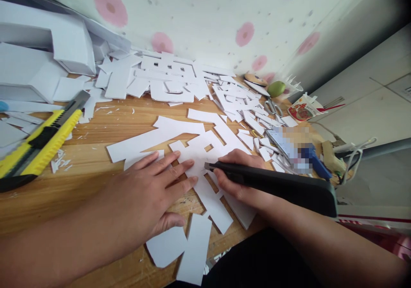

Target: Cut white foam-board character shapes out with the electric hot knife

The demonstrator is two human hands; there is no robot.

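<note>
Your right hand [245, 196] pinches black knife [279, 185], blade tip on white cutout [197, 153]; left hand [154, 194] spread flat, fingertips on cutout, which lies on desk [96, 138]; several openings already through, uncut stretch under blade, work seemingly midway; beyond, white pieces [157, 89] piled, yellow cutter [48, 136] idle

I've got left hand [150, 196] palm down, fingers spread, thumb held apart. Right hand [239, 190] is curled in a pen-style grip, near the left. I read both forearms [321, 239] bare, slanting inward from lower left and right.
</note>
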